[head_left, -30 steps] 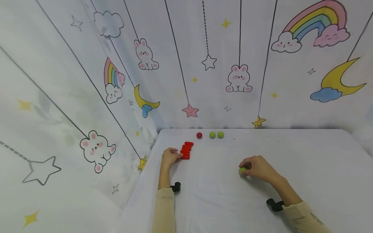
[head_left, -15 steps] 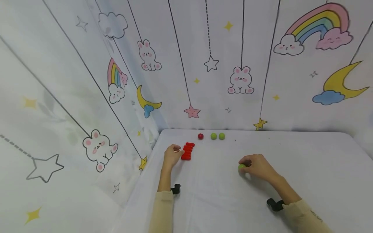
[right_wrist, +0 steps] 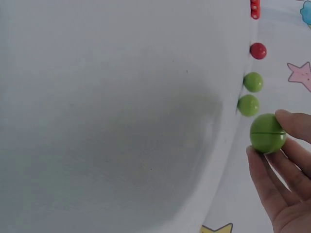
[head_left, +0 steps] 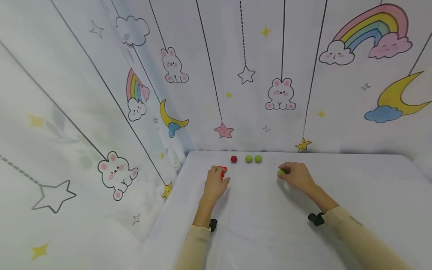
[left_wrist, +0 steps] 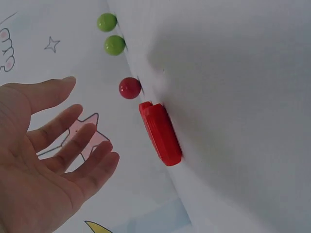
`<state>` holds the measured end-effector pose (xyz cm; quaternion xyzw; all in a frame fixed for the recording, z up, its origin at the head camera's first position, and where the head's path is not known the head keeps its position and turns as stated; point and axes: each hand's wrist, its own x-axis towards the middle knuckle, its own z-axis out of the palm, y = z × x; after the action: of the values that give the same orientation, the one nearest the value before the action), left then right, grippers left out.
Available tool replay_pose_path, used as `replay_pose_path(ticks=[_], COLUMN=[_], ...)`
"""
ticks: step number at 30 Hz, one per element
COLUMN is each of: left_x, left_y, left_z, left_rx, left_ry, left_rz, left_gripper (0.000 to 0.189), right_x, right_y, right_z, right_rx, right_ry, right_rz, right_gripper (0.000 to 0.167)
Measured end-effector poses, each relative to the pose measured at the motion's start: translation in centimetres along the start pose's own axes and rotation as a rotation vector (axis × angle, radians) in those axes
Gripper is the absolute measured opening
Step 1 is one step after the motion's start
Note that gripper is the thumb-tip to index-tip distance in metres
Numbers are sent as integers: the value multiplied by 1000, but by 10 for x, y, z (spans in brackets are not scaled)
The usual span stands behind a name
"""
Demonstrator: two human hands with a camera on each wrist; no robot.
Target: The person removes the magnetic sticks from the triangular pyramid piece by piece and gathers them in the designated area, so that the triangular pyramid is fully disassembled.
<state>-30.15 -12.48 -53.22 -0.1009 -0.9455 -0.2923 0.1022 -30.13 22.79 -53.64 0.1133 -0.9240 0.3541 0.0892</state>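
My right hand [head_left: 298, 176] pinches a small green ball [right_wrist: 267, 133] between thumb and fingertips; a thin seam line runs round the ball. The ball hangs over the right-centre of the white table, toward the back. My left hand [left_wrist: 53, 150] holds nothing, its fingers spread and slightly bent, palm facing the red capsule-shaped pieces [left_wrist: 164, 136]. These lie close together in a short row on the table's left side. From the head view, the left hand covers most of that row, and only the far red end shows past the fingers.
At the back edge of the table [head_left: 263, 232] sit a red ball [head_left: 234, 159] and two green balls [head_left: 248, 159], [head_left: 258, 159] side by side. Behind them hangs a white curtain [head_left: 202, 75] printed with bunnies and stars. A black wrist camera [head_left: 316, 219] juts from the right forearm.
The right hand has moved away toward the back of the table with the green ball. My left hand has shifted right, from beside the red pieces to over them.
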Motion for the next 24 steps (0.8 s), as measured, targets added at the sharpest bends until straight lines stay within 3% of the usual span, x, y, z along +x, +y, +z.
replay_pose_path(ticks=[6,13,18,24], left_x=[-2,-10,-17,-23], left_y=[7,11,16,20], left_z=[8,16,20,20], left_rx=[65,88,136,198], left_ry=[-7,9,-38,-59], left_rz=[72,84,83,138], left_gripper=[35,39,37,35], right_x=[28,57,72,84], right_y=[6,8,12,14], right_z=[5,16,26,37], right_rx=[-32,-78,-87,-96], right_ry=[-11,-18,-25,-17], right_rz=[12,-18,-29,-24], right_gripper=[30,30,27,28])
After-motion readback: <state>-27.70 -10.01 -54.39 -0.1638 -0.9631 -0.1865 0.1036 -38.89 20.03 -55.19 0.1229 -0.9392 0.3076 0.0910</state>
